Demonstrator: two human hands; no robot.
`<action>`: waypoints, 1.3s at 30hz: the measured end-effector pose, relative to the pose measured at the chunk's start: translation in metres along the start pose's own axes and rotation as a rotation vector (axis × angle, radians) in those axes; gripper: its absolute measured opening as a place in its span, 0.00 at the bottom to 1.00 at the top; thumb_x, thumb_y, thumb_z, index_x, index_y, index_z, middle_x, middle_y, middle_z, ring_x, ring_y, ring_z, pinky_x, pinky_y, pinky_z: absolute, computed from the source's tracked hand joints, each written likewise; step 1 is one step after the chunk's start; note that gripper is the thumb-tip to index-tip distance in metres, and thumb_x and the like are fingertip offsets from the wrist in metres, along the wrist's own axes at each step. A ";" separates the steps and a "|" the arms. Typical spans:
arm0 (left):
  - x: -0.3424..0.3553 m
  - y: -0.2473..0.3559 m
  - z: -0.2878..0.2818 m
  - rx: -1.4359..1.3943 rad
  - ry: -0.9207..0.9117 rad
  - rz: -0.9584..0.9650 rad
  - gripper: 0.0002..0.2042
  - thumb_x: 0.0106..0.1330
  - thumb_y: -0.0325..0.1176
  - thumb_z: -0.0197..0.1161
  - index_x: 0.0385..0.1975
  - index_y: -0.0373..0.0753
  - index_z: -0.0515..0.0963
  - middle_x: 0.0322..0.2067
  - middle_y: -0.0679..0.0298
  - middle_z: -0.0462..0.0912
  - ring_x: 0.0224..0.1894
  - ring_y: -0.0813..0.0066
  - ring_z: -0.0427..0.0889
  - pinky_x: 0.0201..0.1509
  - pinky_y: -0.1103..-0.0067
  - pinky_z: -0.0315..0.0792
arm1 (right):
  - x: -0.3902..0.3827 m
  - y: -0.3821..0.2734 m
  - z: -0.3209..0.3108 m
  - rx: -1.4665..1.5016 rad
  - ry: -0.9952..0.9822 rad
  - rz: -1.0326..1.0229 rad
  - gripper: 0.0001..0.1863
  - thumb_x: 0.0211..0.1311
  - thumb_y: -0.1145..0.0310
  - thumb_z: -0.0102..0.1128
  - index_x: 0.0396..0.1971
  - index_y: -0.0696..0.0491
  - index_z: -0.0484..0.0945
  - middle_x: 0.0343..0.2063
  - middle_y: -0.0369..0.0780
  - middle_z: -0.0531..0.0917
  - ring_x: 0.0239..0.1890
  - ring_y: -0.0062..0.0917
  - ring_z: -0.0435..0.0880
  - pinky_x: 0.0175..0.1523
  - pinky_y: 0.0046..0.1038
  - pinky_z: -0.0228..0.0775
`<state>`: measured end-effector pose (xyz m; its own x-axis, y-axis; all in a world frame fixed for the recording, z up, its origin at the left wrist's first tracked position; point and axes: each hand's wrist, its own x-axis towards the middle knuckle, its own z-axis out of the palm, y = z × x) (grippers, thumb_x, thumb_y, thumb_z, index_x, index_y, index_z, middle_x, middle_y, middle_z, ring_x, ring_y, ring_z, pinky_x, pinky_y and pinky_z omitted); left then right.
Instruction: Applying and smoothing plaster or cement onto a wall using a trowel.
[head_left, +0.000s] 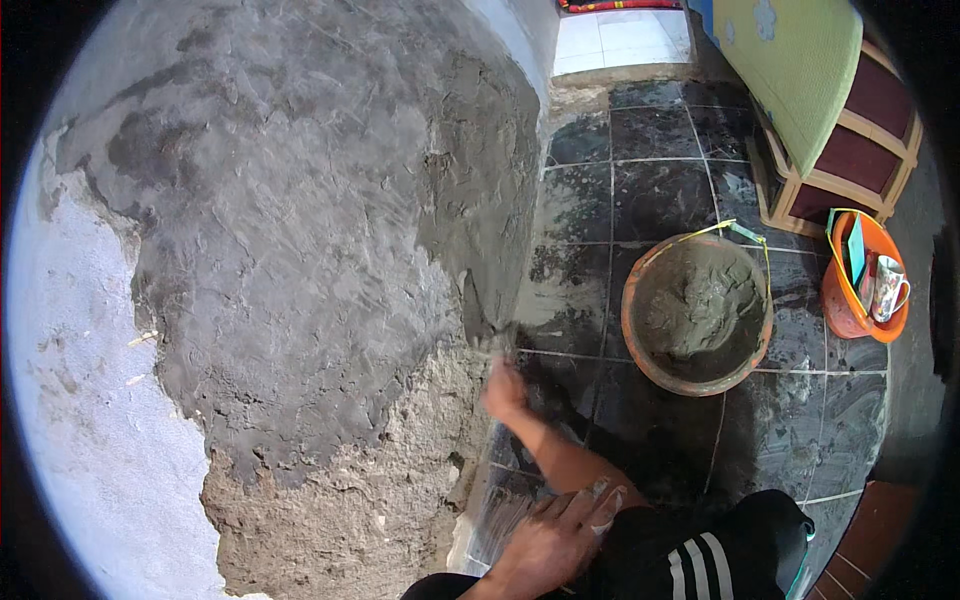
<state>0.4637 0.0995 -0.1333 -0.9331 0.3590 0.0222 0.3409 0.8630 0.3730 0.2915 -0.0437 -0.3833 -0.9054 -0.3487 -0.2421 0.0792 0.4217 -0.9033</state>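
Observation:
My right hand (505,391) is closed around the handle of a trowel (473,305). Its narrow, mortar-coated blade lies against the lower wall, close to where wall meets floor, and is hard to tell from the wet mortar. Dark, fresh mortar (485,180) covers the wall strip above the blade. My left hand (560,530), smeared with grey on the fingers, lies flat with fingers extended across my right forearm near the elbow and holds nothing. To the right stands a round orange-rimmed bucket (630,310) with wet grey mortar (700,300) in it.
Rough bare wall (340,520) shows below the plaster, with pale painted wall (100,400) at left. Dark floor tiles (660,200) run alongside. An orange pail (845,312) holding a mug (888,288) stands beside a wooden-framed piece of furniture (860,140). A white-tiled step (620,40) lies at the back.

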 end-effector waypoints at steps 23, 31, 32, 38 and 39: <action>-0.002 -0.005 -0.007 0.065 0.022 -0.018 0.17 0.63 0.29 0.61 0.53 0.36 0.76 0.49 0.52 0.80 0.43 0.53 0.83 0.46 0.64 0.78 | 0.018 -0.023 -0.013 0.307 0.040 -0.046 0.34 0.52 0.71 0.55 0.63 0.58 0.63 0.50 0.58 0.78 0.54 0.50 0.77 0.58 0.41 0.70; 0.000 0.000 -0.006 0.053 0.025 0.027 0.20 0.62 0.29 0.60 0.55 0.36 0.75 0.50 0.51 0.79 0.41 0.54 0.82 0.45 0.65 0.77 | -0.020 -0.078 -0.036 0.304 -0.057 0.031 0.34 0.49 0.71 0.57 0.61 0.56 0.64 0.46 0.57 0.79 0.50 0.51 0.78 0.55 0.42 0.70; 0.001 0.000 -0.006 0.069 0.024 0.035 0.20 0.62 0.29 0.60 0.55 0.36 0.74 0.50 0.51 0.78 0.42 0.54 0.82 0.46 0.66 0.77 | -0.028 -0.082 -0.036 0.295 -0.035 -0.017 0.33 0.49 0.72 0.57 0.61 0.56 0.64 0.44 0.57 0.80 0.50 0.50 0.79 0.54 0.43 0.70; 0.006 0.001 -0.004 0.123 -0.008 0.026 0.20 0.61 0.28 0.61 0.54 0.37 0.74 0.48 0.53 0.79 0.42 0.56 0.82 0.47 0.67 0.76 | -0.054 -0.068 -0.036 0.412 -0.074 -0.213 0.33 0.48 0.75 0.60 0.59 0.53 0.66 0.43 0.54 0.80 0.44 0.46 0.81 0.47 0.39 0.72; 0.005 0.001 -0.006 0.171 -0.033 0.030 0.19 0.61 0.28 0.60 0.53 0.37 0.74 0.47 0.54 0.79 0.42 0.57 0.82 0.47 0.67 0.77 | -0.051 -0.063 -0.037 0.415 -0.081 -0.214 0.33 0.48 0.75 0.60 0.59 0.53 0.66 0.43 0.54 0.80 0.44 0.46 0.81 0.47 0.39 0.72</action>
<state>0.4587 0.1001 -0.1270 -0.9190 0.3942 -0.0008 0.3852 0.8987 0.2098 0.3178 -0.0217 -0.3010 -0.8853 -0.4626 -0.0471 0.0693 -0.0311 -0.9971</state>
